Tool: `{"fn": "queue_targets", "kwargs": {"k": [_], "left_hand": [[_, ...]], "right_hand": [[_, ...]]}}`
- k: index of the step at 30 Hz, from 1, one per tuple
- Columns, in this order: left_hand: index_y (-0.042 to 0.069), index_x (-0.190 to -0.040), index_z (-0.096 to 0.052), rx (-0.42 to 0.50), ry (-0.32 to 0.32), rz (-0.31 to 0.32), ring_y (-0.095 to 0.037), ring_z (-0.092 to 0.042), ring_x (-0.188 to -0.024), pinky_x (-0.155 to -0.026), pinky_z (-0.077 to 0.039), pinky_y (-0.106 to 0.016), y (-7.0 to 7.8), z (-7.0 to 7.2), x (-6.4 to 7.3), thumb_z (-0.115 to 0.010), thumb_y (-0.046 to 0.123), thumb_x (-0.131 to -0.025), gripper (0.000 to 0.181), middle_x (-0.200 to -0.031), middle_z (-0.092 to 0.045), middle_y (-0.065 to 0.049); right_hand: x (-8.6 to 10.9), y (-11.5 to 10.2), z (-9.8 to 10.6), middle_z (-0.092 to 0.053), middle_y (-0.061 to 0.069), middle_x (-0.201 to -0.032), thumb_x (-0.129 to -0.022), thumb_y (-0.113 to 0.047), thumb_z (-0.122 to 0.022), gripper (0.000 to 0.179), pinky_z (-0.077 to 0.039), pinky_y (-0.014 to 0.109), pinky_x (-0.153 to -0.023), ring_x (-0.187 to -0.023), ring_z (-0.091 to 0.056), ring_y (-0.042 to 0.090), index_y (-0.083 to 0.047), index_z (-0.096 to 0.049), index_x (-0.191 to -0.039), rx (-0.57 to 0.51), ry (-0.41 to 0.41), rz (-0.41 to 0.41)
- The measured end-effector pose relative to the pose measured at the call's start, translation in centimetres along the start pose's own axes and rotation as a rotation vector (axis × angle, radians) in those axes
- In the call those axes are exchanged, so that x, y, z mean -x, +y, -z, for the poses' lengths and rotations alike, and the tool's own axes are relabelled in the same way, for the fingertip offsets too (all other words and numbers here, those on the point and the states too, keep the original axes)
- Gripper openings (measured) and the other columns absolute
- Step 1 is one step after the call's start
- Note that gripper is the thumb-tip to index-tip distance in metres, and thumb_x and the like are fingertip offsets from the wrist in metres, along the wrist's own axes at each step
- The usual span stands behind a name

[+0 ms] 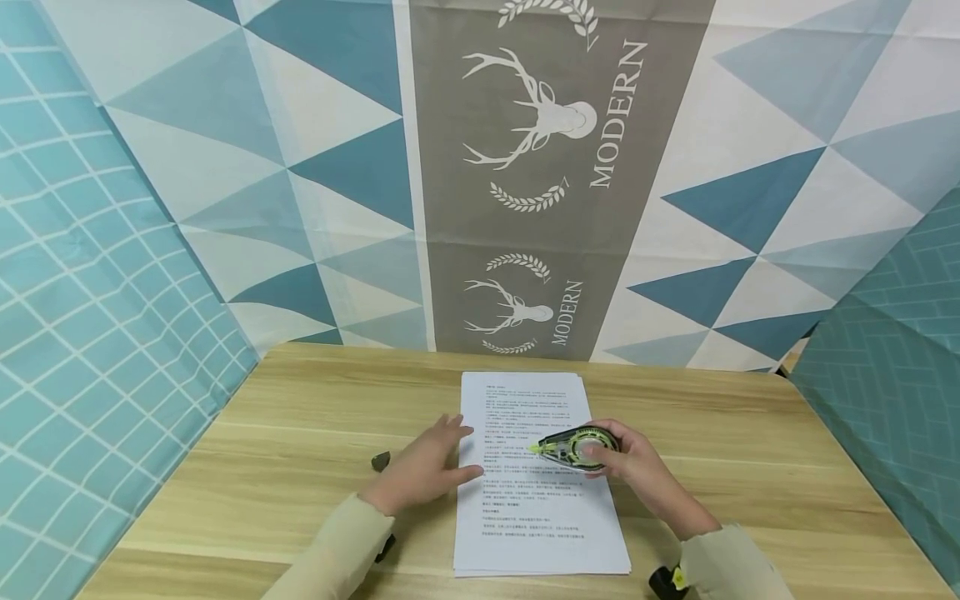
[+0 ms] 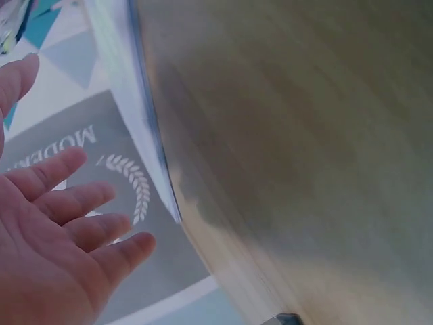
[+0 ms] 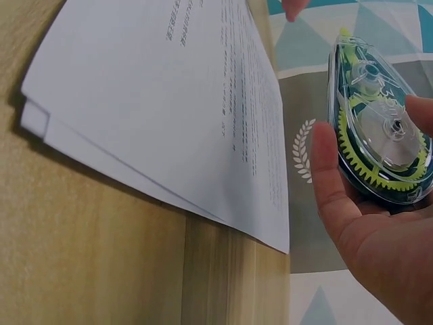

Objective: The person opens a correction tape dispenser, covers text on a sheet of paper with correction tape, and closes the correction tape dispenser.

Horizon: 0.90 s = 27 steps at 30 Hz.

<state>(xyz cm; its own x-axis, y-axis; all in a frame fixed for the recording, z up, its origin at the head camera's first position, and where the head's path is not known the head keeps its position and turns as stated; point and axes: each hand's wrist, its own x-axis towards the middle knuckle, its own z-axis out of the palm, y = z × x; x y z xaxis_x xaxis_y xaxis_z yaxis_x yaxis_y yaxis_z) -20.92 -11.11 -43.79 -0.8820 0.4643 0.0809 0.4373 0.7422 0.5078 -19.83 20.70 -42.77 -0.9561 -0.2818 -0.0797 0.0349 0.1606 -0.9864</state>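
In the head view, the right hand's (image 1: 637, 462) grip pinches a correction tape dispenser (image 1: 576, 450) over the printed sheets (image 1: 525, 508), toward two o'clock from their middle, tip pointing to nine. The left hand (image 1: 423, 468), grip released, fingers spread, is at the sheets' nine-o'clock edge above the table (image 1: 757, 475).

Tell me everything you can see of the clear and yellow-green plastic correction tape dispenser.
The teardrop-shaped, clear and yellow-green plastic-looking correction tape dispenser has dark edging. Its see-through shell shows a yellow-green toothed wheel and a smaller pale reel. The narrow yellow-green tip points left in the head view. The person's right grip pinches its wide end, holding it raised above the stack of printed white paper.
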Motion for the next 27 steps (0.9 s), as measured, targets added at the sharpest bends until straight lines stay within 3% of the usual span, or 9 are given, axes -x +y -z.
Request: {"fn": "queue_targets", "kwargs": {"k": [15, 27], "left_hand": [[0.005, -0.136, -0.047, -0.231, -0.157, -0.121, -0.038, -0.028, -0.139, -0.112, -0.028, -0.053, 0.3, -1.0, -0.9, -0.059, 0.056, -0.083, 0.074, -0.147, -0.038, -0.018], [0.005, -0.139, -0.044, -0.296, -0.212, -0.174, -0.035, -0.028, -0.140, -0.113, -0.028, -0.050, 0.1, -1.4, -1.3, -0.054, 0.060, -0.085, 0.077, -0.147, -0.037, -0.017]], "right_hand": [[-0.1, 0.1, 0.4, -0.052, 0.024, -0.121, -0.088, -0.022, -0.063, 0.053, -0.057, 0.035, -0.078, -0.095, -0.061, 0.018, 0.007, -0.044, -0.128, 0.012, 0.000, -0.005], [-0.3, 0.2, 0.4, -0.051, 0.025, -0.123, -0.088, -0.022, -0.064, 0.053, -0.057, 0.035, -0.078, -0.098, -0.060, 0.019, 0.006, -0.044, -0.129, 0.014, 0.004, -0.015]]}}
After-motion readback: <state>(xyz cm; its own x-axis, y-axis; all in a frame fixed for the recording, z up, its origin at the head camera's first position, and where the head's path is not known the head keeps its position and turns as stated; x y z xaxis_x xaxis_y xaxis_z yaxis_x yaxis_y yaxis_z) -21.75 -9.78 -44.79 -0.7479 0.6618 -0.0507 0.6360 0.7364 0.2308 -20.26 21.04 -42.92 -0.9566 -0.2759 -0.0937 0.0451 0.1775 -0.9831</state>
